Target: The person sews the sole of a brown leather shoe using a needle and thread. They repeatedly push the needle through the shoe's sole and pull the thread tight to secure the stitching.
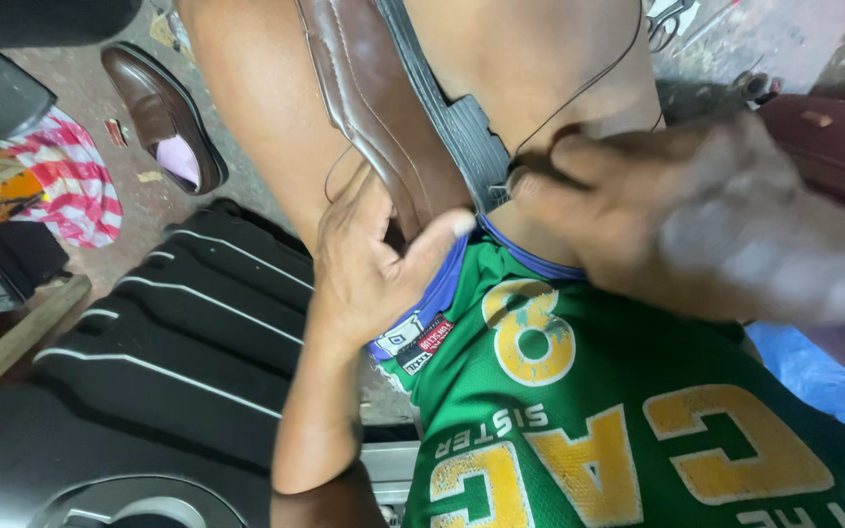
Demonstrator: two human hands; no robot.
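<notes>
Green jersey fabric (638, 411) with yellow lettering lies closest to the lens, across the person's lap. Landmark: the brown leather shoe (369, 108) gripped between the knees, sole (452, 127) turned toward the camera. Far left of this shoe, striped red-and-white cloth (75, 186) lies on the concrete floor (129, 176); nearer, a second brown shoe (163, 112) rests there on its sole, nothing visible inside it but a pale lilac insole. Below and left of the clamped shoe spreads a black ribbed moulded panel (178, 342). Left hand (369, 264), directly beneath the shoe, has fingers closed around the upper, thumb pressed at the sole's edge. Right hand (696, 215), blurred, just right of the sole: fingertips narrowly pinched on a dark thread (579, 88) that loops up from the sole. Judged progress: stitching under way at this end; how much of the seam is sewn cannot be told
</notes>
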